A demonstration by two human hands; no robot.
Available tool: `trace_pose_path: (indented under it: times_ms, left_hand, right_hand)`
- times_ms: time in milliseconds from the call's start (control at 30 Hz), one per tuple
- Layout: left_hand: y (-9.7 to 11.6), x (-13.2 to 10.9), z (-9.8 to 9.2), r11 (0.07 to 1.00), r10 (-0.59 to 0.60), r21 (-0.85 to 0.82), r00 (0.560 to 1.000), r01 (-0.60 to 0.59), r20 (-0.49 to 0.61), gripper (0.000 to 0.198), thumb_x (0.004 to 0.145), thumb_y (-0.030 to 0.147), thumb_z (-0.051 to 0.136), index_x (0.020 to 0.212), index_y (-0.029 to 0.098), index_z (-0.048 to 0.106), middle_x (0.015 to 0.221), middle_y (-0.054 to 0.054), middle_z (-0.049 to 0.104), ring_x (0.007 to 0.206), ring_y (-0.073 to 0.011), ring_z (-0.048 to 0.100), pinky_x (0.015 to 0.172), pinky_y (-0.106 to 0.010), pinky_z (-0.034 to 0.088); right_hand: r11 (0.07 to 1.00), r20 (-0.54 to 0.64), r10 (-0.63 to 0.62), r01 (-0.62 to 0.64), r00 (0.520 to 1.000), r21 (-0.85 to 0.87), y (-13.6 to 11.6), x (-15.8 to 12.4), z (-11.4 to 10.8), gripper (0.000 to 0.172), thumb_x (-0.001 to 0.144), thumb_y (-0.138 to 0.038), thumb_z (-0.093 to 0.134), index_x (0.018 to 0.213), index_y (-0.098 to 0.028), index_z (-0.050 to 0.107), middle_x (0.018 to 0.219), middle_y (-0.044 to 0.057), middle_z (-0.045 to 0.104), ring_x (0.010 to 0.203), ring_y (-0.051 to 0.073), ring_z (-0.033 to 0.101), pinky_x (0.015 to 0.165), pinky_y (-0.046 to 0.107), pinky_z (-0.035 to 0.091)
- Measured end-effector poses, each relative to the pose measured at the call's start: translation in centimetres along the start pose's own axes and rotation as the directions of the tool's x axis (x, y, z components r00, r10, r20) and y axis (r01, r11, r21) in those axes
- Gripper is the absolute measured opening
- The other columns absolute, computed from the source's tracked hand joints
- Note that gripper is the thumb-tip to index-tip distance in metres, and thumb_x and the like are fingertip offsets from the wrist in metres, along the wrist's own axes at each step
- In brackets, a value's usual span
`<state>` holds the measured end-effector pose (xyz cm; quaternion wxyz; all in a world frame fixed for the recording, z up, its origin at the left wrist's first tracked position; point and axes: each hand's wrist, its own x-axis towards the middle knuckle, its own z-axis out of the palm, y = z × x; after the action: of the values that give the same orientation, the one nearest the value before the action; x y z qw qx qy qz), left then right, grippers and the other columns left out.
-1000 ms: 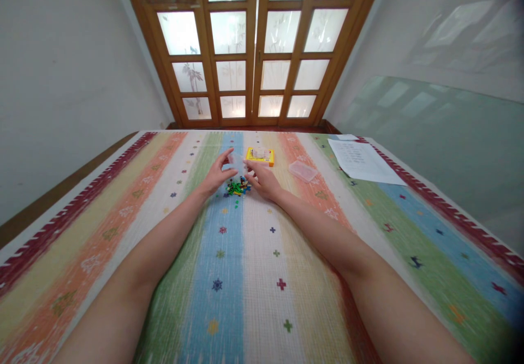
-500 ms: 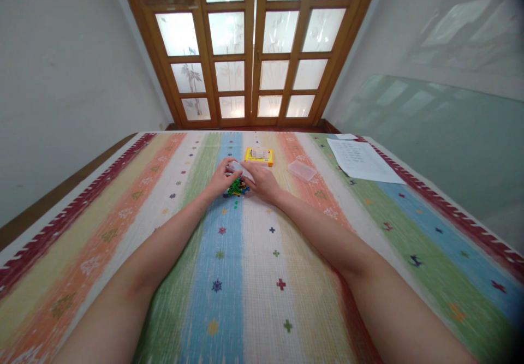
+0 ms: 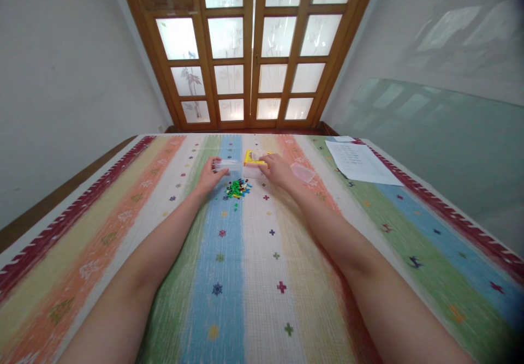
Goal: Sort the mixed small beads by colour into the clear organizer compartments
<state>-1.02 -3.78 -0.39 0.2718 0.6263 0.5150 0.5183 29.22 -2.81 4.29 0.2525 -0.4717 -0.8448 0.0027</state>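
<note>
The person's left hand (image 3: 208, 178) is at the left end of a clear container (image 3: 232, 165), its fingers clamped on it, thumb on the near side. The container is in the middle of the tabletop's (image 3: 266, 312) width, towards the far edge.

The right hand (image 3: 281, 171) reaches over the right end of a second clear container (image 3: 251, 172) and a yellow box (image 3: 250, 157) just behind it. Its fingers are bent — whether they grip either one, the view cannot tell.

A loose pile of small pieces (image 3: 236, 188), mostly green with some blue, yellow, dark and white, lies on the near side of the containers, between the forearms. A few green bits (image 3: 236, 207) lie just apart, on its near side.

To the right of the right hand, a shallow clear piece (image 3: 303, 174) lies flat. Towards the tabletop's far right corner is a written sheet (image 3: 362, 163) — its lines too small to read — with a smaller paper (image 3: 344, 138) beyond it, by the far edge.
</note>
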Motion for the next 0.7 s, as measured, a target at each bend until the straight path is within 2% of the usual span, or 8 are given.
trace_pose_path:
  times_ms: [67,167,267,400,500,567,633,700]
  left_hand:
    - [-1.6,0.6,-1.3,0.995,-0.016,0.092,0.998,0.021,-0.057,0.051,0.076,0.039,0.078,0.12,0.021,0.057,0.11,-0.007,0.064,0.098,-0.0221,0.062,0.088,-0.037,0.052]
    - [-3.2,1.1,-2.5,0.979,-0.039,0.198,0.995,0.056,-0.086,0.054,0.075,0.037,0.077,0.121,0.02,0.056,0.107,-0.006,0.065,0.096,-0.0226,0.061,0.09,-0.038,0.05]
    - [-3.6,1.2,-2.5,0.956,-0.054,0.287,0.998,0.062,-0.036,0.055,0.075,0.037,0.075,0.123,0.02,0.055,0.109,-0.006,0.065,0.097,-0.0237,0.061,0.093,-0.039,0.049]
    - [-3.7,1.5,-2.1,0.934,-0.096,0.35,0.993,0.066,0.067,0.055,0.076,0.04,0.074,0.124,0.021,0.056,0.109,-0.006,0.067,0.097,-0.025,0.063,0.095,-0.042,0.049]
    - [-4.1,1.8,-2.3,0.944,-0.107,0.324,0.986,0.06,0.13,0.053,0.073,0.039,0.075,0.121,0.022,0.06,0.115,-0.007,0.067,0.111,-0.0274,0.062,0.102,-0.043,0.048]
    - [-4.4,2.0,-2.4,0.958,-0.096,0.282,0.982,0.046,0.165,0.053,0.072,0.037,0.075,0.121,0.022,0.06,0.12,-0.008,0.067,0.12,-0.0285,0.06,0.107,-0.045,0.046]
    - [-4.6,2.1,-2.6,0.971,-0.076,0.238,0.981,0.032,0.177,0.057,0.072,0.035,0.076,0.125,0.022,0.06,0.125,-0.009,0.066,0.125,-0.0292,0.059,0.111,-0.047,0.043]
    - [-4.6,2.0,-2.6,0.982,-0.055,0.188,0.984,0.023,0.168,0.065,0.071,0.031,0.077,0.132,0.021,0.056,0.131,-0.011,0.064,0.129,-0.0294,0.057,0.115,-0.049,0.04]
  right_hand:
    - [0.97,0.068,0.222,-0.213,0.973,-0.12,2.5,0.4,-1.4,0.036,0.102,-0.043,0.051,0.123,-0.02,0.069,0.126,0.015,0.067,0.118,0.032,0.06,0.102,0.047,0.048]
    - [0.897,0.158,0.41,-0.365,0.898,-0.251,6.0,0.0,-3.1,0.044,0.097,-0.051,0.059,0.126,-0.018,0.066,0.131,0.018,0.064,0.118,0.036,0.059,0.097,0.05,0.049]
    - [0.859,0.224,0.482,-0.407,0.847,-0.311,8.5,-1.6,-3.9,0.059,0.09,-0.054,0.068,0.135,-0.016,0.06,0.135,0.022,0.061,0.119,0.038,0.059,0.094,0.051,0.048]
    - [0.852,0.273,0.496,-0.403,0.824,-0.334,10.0,-4.4,-4.3,0.069,0.087,-0.059,0.068,0.142,-0.02,0.053,0.133,0.021,0.062,0.115,0.04,0.061,0.09,0.05,0.051]
    - [0.846,0.173,0.506,-0.447,0.845,-0.291,9.4,-4.9,-4.4,0.07,0.088,-0.062,0.065,0.14,-0.016,0.053,0.129,0.023,0.063,0.113,0.039,0.063,0.091,0.05,0.051]
    - [0.887,0.077,0.435,-0.412,0.897,-0.209,7.6,-4.1,-4.1,0.068,0.087,-0.057,0.068,0.139,-0.015,0.053,0.129,0.023,0.062,0.113,0.04,0.062,0.091,0.051,0.052]
    - [0.953,0.01,0.287,-0.285,0.958,-0.105,4.6,-2.5,-3.3,0.063,0.087,-0.047,0.07,0.139,-0.017,0.052,0.13,0.02,0.062,0.115,0.038,0.062,0.093,0.051,0.052]
    - [0.998,0.005,0.065,-0.065,0.998,-0.014,0.9,-0.4,-1.9,0.058,0.088,-0.039,0.071,0.139,-0.022,0.052,0.132,0.016,0.061,0.12,0.036,0.059,0.099,0.051,0.051]
